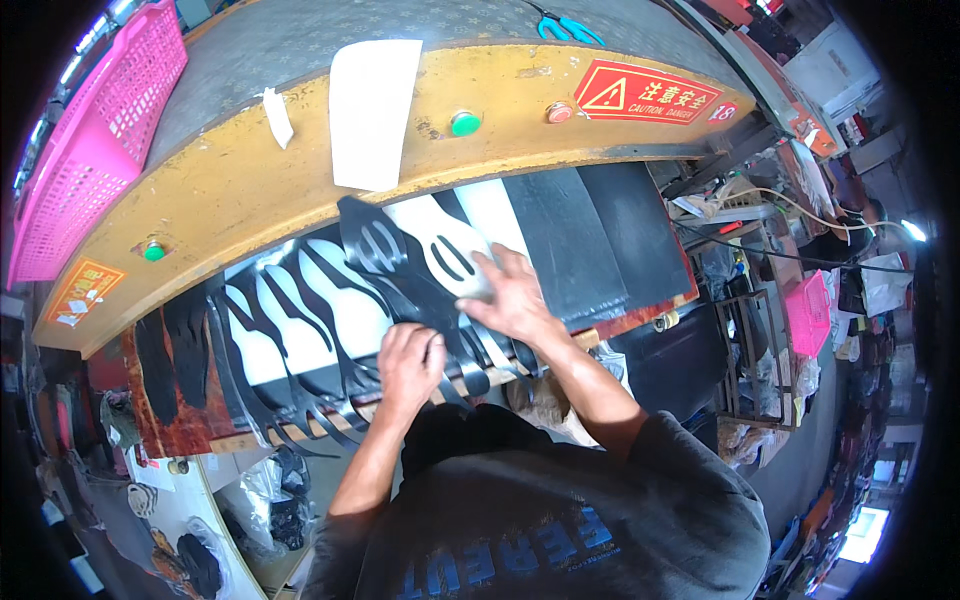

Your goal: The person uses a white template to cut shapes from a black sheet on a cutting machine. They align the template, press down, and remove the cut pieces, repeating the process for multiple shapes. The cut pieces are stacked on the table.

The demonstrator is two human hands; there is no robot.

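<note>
My left hand (410, 362) is curled closed over the near part of the black strips, and what lies inside its fingers is hidden. Just beyond it, a black flat shaped piece with slots (378, 243) reaches up toward the yellow beam. My right hand (512, 295) lies with fingers stretched out against the white slotted shape (445, 250). To the left, several black curved strips (300, 300) are spread over white surfaces, some tails hanging past the near edge. Smooth black sheets (565, 235) cover the board right of my right hand.
A yellow machine beam (520, 85) spans the far side, with a green button (464, 123), a red button (560, 112) and a hanging white sheet (372, 115). A pink basket (100, 140) stands far left. Blue-handled pliers (568, 28) lie on top. A metal rack (755, 360) stands right.
</note>
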